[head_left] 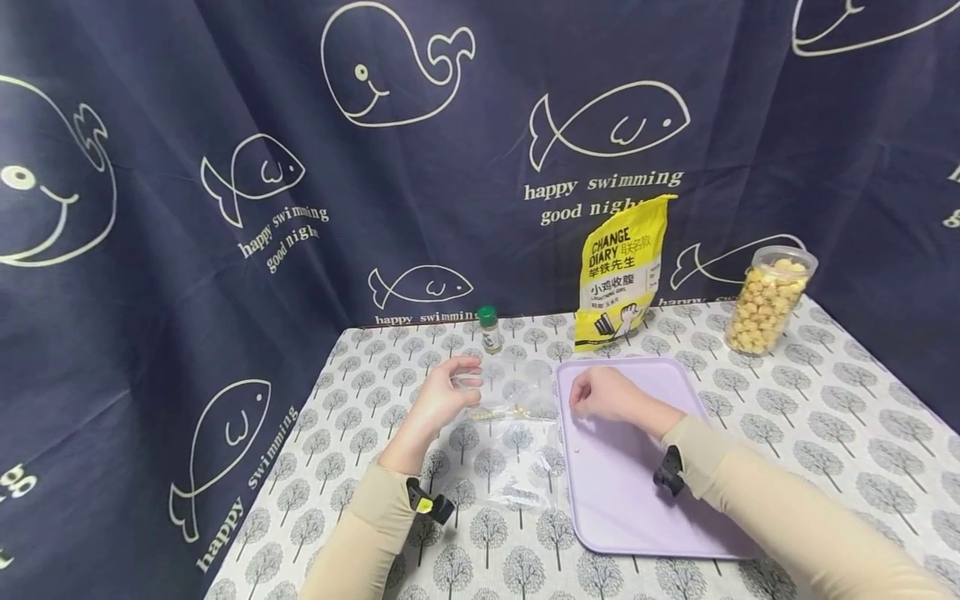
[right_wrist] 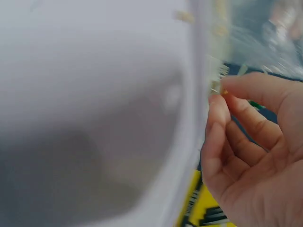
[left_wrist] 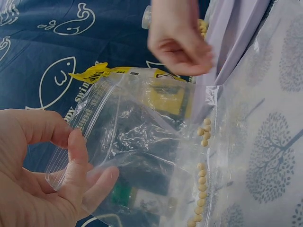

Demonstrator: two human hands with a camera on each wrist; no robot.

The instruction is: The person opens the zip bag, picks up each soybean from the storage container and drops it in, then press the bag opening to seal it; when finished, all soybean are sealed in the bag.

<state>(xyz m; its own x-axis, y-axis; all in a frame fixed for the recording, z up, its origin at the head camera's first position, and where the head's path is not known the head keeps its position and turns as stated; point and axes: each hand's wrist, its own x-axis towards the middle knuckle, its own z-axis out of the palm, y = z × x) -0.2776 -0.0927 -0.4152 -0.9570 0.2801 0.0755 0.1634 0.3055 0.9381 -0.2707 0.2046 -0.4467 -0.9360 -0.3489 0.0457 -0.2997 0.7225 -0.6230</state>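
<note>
The left hand (left_wrist: 33,179) pinches the rim of a thin, limp, slippery clear bag (left_wrist: 142,156) lying on the worktop (head_left: 825,417) beside the lilac tray (head_left: 637,500), best held at its stiffer zip edge, while the right hand (head_left: 600,393), fingers curled, seems to pinch one small bean.

Your right hand (right_wrist: 251,156) has curled fingers, and the thumb and forefinger pinch a small yellow bean (right_wrist: 223,91) beside the blurred lilac tray (right_wrist: 94,118) rim.

Home setup: whale-print curtain (head_left: 225,125) backdrop, tree-print tablecloth (head_left: 825,417).
</note>
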